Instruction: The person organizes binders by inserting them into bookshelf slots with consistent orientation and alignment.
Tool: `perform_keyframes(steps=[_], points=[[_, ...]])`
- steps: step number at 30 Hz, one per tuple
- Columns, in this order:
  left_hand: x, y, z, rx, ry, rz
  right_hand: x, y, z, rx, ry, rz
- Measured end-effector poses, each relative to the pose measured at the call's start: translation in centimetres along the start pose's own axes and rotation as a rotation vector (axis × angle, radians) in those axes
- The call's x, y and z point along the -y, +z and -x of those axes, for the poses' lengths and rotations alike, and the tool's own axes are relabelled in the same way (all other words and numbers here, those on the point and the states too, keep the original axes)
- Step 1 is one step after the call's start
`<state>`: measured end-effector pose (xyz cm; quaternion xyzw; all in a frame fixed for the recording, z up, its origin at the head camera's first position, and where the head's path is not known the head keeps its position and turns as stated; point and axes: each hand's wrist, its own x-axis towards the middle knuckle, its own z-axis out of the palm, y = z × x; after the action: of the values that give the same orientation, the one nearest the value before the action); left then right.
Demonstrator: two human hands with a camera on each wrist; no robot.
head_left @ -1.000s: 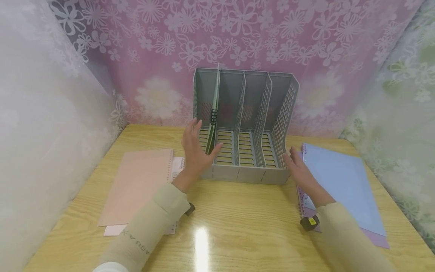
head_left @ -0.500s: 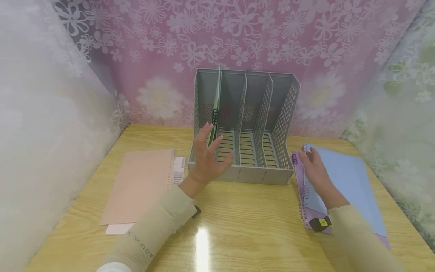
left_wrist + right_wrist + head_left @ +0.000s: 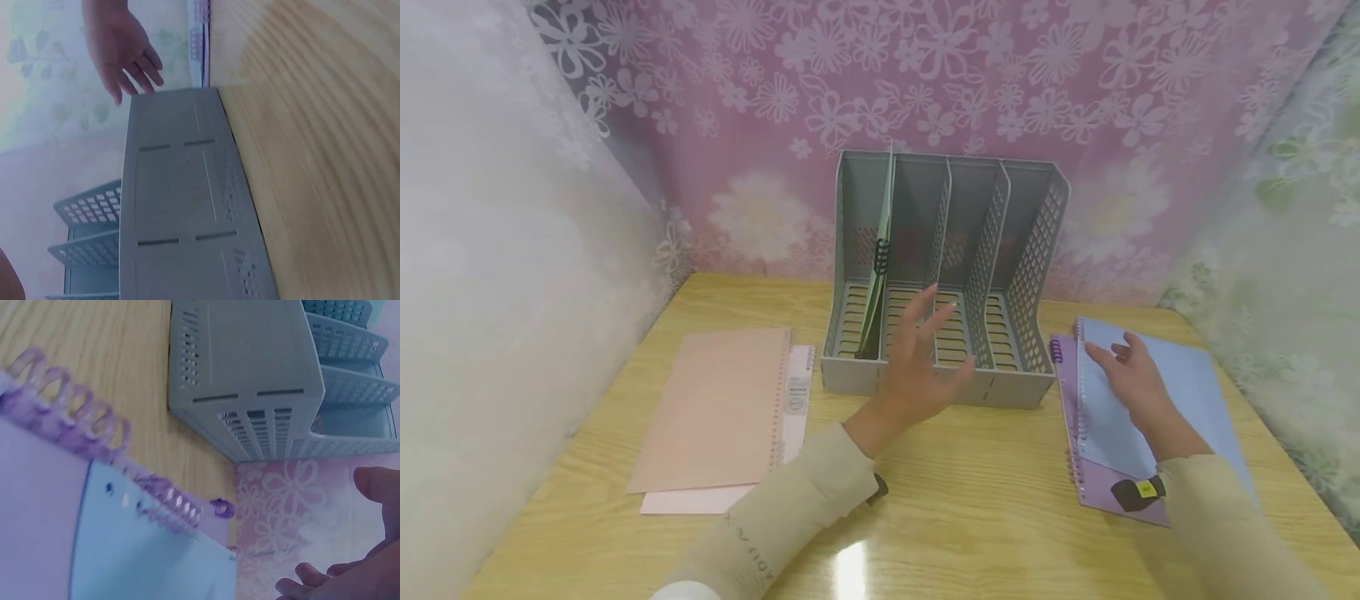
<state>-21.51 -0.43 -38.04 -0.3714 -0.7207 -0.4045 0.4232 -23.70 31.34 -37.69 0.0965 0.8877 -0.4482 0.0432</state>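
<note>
My left hand (image 3: 913, 367) is held over the front edge of a grey file organizer (image 3: 940, 387), fingers spread and holding nothing. Above the blue spiral notebook (image 3: 1180, 375) hovers my right hand (image 3: 1138, 379), its fingers relaxed and free of any object. Under the blue notebook lies a purple spiral notebook (image 3: 1112, 487), whose coils (image 3: 87, 412) show large in the right wrist view. A green notebook (image 3: 877, 283) with black rings stands leaning in the organizer's leftmost compartment. From the left wrist view, the organizer's front wall (image 3: 181, 187) and my right hand beyond it are visible.
On the left of the wooden table (image 3: 970, 517), a peach spiral notebook (image 3: 715, 408) lies over a pale pink notebook (image 3: 700, 500). A flowered pink curtain (image 3: 760, 125) hangs behind the organizer, with pale patterned cloth at both sides.
My left hand has moved right, from beside the green notebook across the organizer's front. My right hand has left the organizer's right side and moved right over the blue notebook.
</note>
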Motion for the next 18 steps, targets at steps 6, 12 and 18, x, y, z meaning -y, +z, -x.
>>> perform_keyframes(steps=[6, 12, 18], points=[[-1.8, 1.8, 0.5, 0.142, -0.121, 0.064, -0.9, -0.7, -0.1, -0.005, 0.076, 0.02], [-3.7, 3.4, 0.8, 0.408, -0.26, 0.134, -1.8, -1.8, -0.5, -0.011, 0.124, 0.052], [-5.5, 5.2, 1.7, 0.696, -0.472, 0.329, -2.6, -3.4, -0.9, 0.023, 0.156, 0.03]])
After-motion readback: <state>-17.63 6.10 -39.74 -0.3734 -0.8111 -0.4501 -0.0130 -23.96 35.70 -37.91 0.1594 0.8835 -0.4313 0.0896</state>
